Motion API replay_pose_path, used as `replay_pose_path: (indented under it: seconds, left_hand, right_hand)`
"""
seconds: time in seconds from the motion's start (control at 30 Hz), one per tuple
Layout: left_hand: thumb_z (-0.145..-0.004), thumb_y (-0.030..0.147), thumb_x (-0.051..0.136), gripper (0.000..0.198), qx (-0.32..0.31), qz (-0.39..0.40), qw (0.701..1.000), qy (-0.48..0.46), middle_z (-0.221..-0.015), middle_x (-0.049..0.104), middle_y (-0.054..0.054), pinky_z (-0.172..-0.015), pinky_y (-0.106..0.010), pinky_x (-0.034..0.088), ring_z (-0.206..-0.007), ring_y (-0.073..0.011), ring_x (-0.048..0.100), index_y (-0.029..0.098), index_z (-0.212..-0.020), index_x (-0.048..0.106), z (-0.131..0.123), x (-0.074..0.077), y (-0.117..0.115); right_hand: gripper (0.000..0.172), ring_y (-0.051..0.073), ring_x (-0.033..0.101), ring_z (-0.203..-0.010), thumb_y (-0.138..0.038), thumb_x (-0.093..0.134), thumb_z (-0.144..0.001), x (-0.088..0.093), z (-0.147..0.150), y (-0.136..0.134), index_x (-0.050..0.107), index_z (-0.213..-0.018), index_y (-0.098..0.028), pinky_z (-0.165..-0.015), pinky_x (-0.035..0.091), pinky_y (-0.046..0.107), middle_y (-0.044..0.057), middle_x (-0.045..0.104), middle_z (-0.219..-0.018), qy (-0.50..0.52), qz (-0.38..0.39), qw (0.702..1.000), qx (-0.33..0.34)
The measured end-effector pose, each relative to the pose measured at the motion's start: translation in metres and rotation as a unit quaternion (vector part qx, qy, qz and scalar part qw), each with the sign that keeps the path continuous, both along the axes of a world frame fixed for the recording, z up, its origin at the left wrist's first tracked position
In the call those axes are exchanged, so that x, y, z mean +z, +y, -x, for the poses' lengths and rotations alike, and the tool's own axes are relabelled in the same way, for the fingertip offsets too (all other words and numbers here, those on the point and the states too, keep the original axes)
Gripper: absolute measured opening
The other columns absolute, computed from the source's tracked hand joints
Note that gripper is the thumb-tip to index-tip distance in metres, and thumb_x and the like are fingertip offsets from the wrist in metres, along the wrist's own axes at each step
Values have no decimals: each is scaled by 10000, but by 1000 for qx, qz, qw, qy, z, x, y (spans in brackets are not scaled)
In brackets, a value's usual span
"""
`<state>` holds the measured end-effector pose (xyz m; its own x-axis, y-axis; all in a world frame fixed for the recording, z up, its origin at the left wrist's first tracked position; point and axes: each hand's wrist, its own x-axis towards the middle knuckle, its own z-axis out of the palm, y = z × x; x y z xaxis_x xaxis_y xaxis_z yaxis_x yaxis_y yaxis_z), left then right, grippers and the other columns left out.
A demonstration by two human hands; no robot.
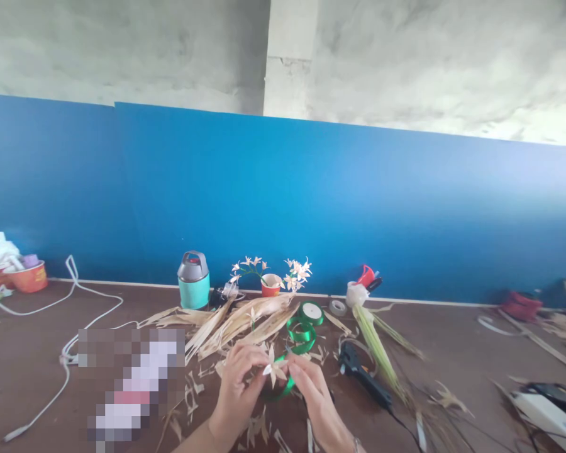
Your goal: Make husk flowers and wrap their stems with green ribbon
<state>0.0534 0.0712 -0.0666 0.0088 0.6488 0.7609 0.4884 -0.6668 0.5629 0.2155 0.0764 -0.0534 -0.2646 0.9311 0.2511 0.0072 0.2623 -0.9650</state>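
Note:
My left hand (239, 384) is closed at the lower middle, its thumb and fingers pinching a pale husk flower (274, 370) with pointed petals. Close on the right, my right hand (314, 393) has its fingertips pressed together at the flower's edge, by the green ribbon (302, 340). The ribbon runs in loops from a spool (311, 313) down behind the flower and between my hands. What exactly the right fingertips grip is too small to tell. Dried husks (249, 318) lie beyond my hands, and cut husk scraps (192, 390) are scattered around them.
A red paper cup (270, 287) with flower sprays stands near the blue partition (311, 207), a teal container (194, 286) to its left. A black glue gun (365, 377) and green stalks (380, 349) lie at right. White cable (66, 343) and a blurred-out object are at left.

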Motion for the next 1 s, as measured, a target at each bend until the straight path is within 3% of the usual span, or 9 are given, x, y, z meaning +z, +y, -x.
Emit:
replay_pose_path:
  seconds: [0.1,0.4,0.53,0.77,1.0]
  left_hand:
    - [-820,192,534,111,7,17,1000,9,-701,648,-21,-694,-301,446,-731,-180,566,212,-728,593,-1,-2,0]
    - [-818,236,548,100,32,29,998,45,-719,656,-37,-708,-316,437,-756,-194,578,210,-744,610,-1,-5,-1]
    - [-829,225,536,141,37,16,998,48,-711,663,-41,-700,-321,435,-748,-192,583,209,-706,603,-1,-5,-1]
    - [-825,247,562,144,7,9,999,46,-707,677,-28,-710,-321,423,-730,-183,582,215,-697,620,-2,-5,1]
    - [-827,237,572,129,-37,43,995,88,-699,675,-12,-720,-309,389,-761,-178,555,228,-719,644,-2,-5,-1]
  right_hand:
    - [338,120,381,-587,-456,551,-789,-2,1,2,498,-608,-175,-579,344,229,-21,434,-593,7,19,999,44]
    - [286,107,343,-587,-370,578,-784,-2,3,3,503,-598,-166,-562,303,221,-36,403,-586,-21,-4,999,28]
    - [307,114,392,-595,-419,553,-804,-2,2,3,536,-630,-166,-579,339,220,-28,447,-596,-13,-13,999,28]
    - [379,188,534,-714,-529,497,-793,2,-2,2,654,-853,-189,-638,425,246,34,604,-746,9,19,999,-42]
    - [293,164,532,-726,-441,552,-803,1,0,6,643,-697,-184,-649,415,229,24,568,-768,34,-12,999,9]
